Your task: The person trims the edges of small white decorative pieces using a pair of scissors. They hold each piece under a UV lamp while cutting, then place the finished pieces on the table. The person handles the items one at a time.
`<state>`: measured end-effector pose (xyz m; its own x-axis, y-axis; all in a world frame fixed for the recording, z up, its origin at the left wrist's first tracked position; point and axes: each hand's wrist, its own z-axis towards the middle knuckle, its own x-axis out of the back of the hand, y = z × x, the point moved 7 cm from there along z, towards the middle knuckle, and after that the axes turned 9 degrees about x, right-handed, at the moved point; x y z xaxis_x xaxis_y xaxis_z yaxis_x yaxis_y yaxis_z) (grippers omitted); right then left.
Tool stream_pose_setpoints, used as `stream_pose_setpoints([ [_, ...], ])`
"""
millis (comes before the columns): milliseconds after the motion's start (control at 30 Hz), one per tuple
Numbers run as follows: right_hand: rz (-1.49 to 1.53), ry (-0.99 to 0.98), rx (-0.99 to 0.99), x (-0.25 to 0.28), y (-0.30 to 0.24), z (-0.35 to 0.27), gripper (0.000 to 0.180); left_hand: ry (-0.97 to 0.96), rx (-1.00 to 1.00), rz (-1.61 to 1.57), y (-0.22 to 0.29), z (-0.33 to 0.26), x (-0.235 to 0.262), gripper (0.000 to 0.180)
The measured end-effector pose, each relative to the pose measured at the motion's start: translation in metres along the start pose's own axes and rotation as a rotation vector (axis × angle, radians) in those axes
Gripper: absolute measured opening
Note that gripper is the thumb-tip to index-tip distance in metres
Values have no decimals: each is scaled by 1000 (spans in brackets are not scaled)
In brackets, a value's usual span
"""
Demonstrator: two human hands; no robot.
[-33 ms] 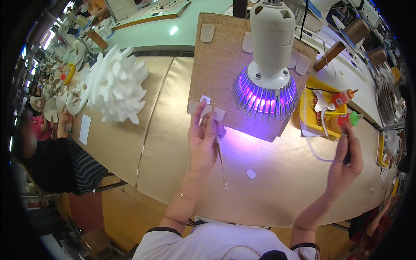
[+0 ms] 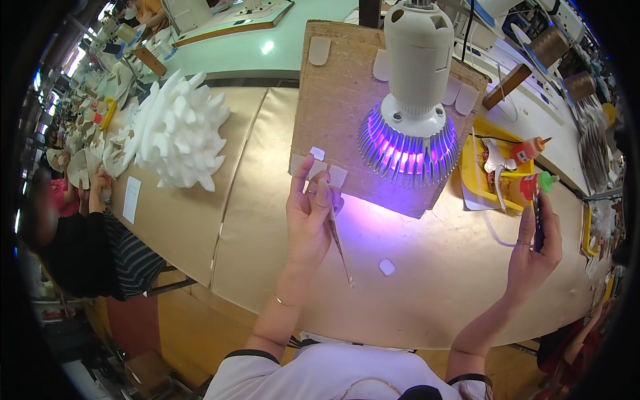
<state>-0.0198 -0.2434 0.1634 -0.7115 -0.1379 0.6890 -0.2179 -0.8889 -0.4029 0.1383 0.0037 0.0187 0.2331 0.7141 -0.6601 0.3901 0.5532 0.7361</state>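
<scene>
My left hand [image 2: 308, 223] is raised left of the lit lamp, its thumb and fingers pinching a thin flat piece [image 2: 339, 243] seen nearly edge-on. A small white patch [image 2: 318, 153] sits by the tip of its raised index finger; whether it touches the finger I cannot tell. At the right, my right hand [image 2: 532, 263] is closed round a slim dark tool [image 2: 539, 223] that points up. Just beyond its fingertips is a bottle with a green cap [image 2: 545, 181]. A small white rounded piece [image 2: 387, 267] lies on the gold-coloured table [image 2: 300, 293] between my hands.
A lamp with a ribbed metal head [image 2: 408, 143] glows purple over a brown board [image 2: 333, 100] carrying several pale tabs. Beside it, a yellow tray [image 2: 472, 157] holds red-topped bottles and metal pieces. A spiky white foam bundle [image 2: 180, 133] and a paper slip [image 2: 131, 199] lie left, near another person's arm.
My right hand has shifted slightly right, and the dark tool in it shows more plainly. The thin piece in my left hand has tilted a little, its lower end swinging right.
</scene>
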Motion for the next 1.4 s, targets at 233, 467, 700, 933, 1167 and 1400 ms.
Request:
stream_pose_setpoints([
  [233,-54,-389,342,-62,-50,-45,42,-55,550,-399,-64,-3,-11,23],
  [467,-136,-306,492,-75,-80,-52,42,-47,526,-304,-69,-9,-25,28],
  [700,-122,-269,540,-79,-83,-58,38,-2,387,-217,-62,-9,-25,27],
  [933,-145,-267,534,-79,-84,-60,34,-29,265,-126,-58,-9,-28,23],
  [1167,-85,-227,510,-81,-81,-59,29,25,140,31,-51,-10,-29,20],
  [1400,701,-282,-200,-105,-49,-71,32,-23,237,-135,-51,-9,-31,17],
])
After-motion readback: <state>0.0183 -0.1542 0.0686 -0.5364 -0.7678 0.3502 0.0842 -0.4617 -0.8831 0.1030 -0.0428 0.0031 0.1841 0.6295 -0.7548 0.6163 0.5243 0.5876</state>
